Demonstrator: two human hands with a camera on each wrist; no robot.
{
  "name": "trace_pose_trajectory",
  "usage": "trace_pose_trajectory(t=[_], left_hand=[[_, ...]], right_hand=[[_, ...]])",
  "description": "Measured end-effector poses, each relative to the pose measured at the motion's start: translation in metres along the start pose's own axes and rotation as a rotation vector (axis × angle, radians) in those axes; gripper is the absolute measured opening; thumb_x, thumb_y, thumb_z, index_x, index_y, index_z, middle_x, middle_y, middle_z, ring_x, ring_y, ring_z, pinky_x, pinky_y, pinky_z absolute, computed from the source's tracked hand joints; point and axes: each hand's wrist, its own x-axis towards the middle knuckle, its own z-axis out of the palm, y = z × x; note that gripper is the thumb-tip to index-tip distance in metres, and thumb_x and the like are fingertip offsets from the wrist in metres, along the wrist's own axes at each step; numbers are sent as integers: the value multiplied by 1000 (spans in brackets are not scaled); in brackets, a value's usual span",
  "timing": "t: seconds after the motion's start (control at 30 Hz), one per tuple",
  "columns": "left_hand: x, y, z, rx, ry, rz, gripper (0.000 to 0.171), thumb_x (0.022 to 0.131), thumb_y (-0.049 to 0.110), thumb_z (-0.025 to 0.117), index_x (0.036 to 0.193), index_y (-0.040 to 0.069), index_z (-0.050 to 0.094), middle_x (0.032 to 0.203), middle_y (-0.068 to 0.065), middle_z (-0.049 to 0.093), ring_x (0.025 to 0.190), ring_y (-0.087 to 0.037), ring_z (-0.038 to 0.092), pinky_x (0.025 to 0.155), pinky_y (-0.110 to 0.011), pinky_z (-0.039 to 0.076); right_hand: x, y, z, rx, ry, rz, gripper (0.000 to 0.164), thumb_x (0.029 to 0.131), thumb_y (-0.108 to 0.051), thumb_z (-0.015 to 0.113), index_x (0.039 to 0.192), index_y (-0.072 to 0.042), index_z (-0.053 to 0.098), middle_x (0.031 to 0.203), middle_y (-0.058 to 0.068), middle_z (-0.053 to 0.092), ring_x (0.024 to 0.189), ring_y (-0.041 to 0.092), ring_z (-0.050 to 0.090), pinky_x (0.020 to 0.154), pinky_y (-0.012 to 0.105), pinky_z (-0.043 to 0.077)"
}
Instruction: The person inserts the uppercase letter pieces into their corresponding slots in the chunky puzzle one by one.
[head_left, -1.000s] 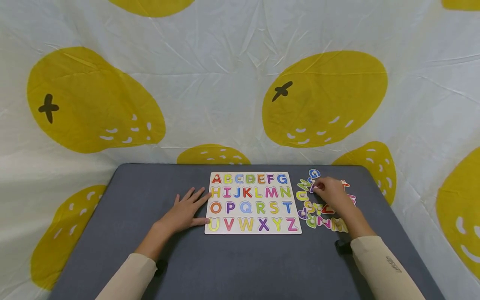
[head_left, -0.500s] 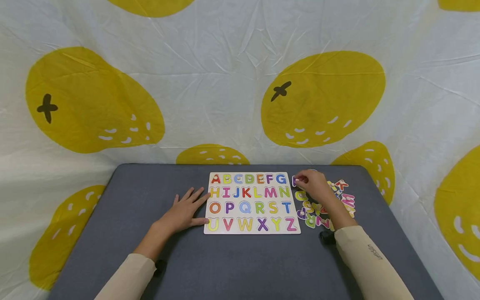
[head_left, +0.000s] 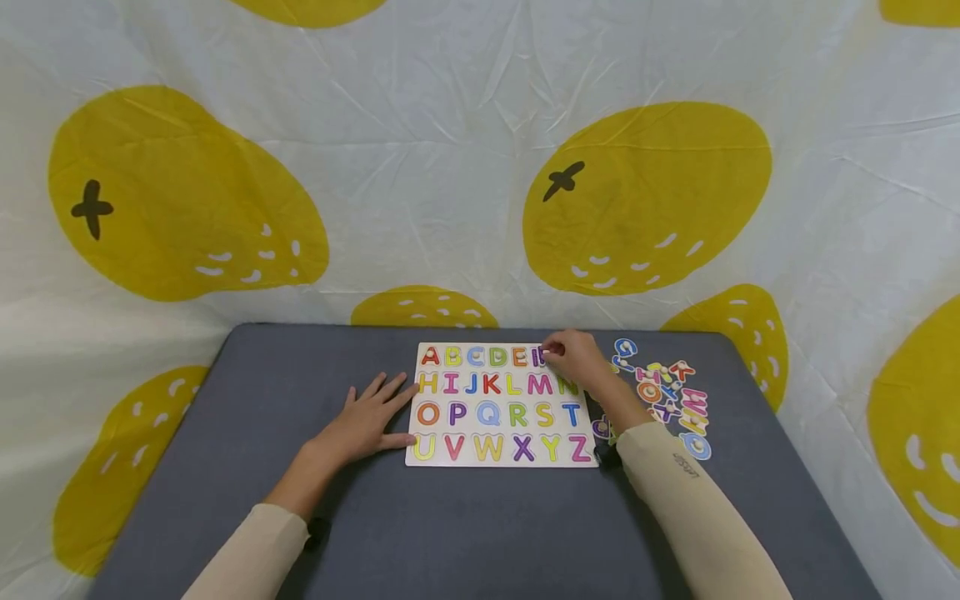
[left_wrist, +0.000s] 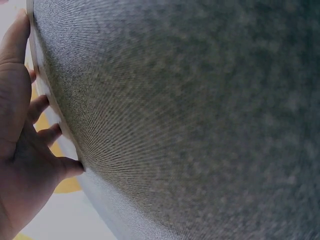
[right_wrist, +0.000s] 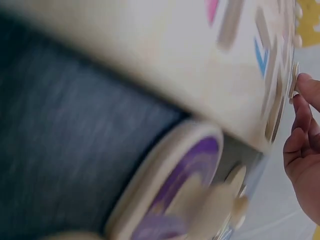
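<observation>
A white alphabet puzzle board (head_left: 465, 427) lies on the dark table, with coloured letters in rows. Knobs show on letters of the top row, A to E. At the F place, my right hand (head_left: 576, 357) pinches a purple letter piece (head_left: 537, 357) between thumb and fingertips. In the right wrist view that thin piece (right_wrist: 294, 82) appears edge-on over the board. My left hand (head_left: 369, 421) lies with fingers spread, fingertips and thumb on the board's left edge. The left wrist view shows this hand (left_wrist: 25, 145) from the side.
Loose knobbed letter pieces lie heaped right of the board, including a pink piece (head_left: 694, 402), an orange O (head_left: 648, 392) and a blue piece (head_left: 697, 447). The right forearm hides some. A purple piece (right_wrist: 175, 185) sits beside the board. A patterned cloth (head_left: 427, 208) hangs behind the table.
My right hand has picked the purple letter piece from the loose pile and carried it left to the end of the board's top row. The left hand has stayed in place.
</observation>
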Motion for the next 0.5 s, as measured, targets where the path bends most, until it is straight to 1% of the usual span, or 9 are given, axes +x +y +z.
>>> trace_pose_trajectory(t=[0.13, 0.23, 0.5], left_hand=[[0, 0, -2, 7, -6, -3, 93, 90, 65, 68, 165, 25, 30, 171, -11, 25, 158, -45, 17, 111, -82, 19], [0, 1, -2, 9, -10, -7, 93, 90, 65, 69, 165, 25, 31, 171, -11, 26, 158, -46, 18, 111, -83, 19], [0, 2, -2, 6, 1, -5, 93, 89, 64, 70, 164, 24, 32, 171, -12, 27, 157, -46, 18, 111, -83, 19]], right_hand=[[8, -5, 9, -47, -11, -26, 15, 97, -15, 72, 107, -5, 77, 97, 9, 71, 86, 21, 63, 80, 40, 54], [11, -9, 11, -70, -26, -28, 13, 98, -14, 72, 106, -5, 77, 97, 10, 72, 87, 22, 63, 81, 41, 54], [12, -18, 7, -138, -74, 43, 11, 98, -15, 70, 103, -6, 75, 94, 9, 67, 85, 23, 58, 76, 36, 50]])
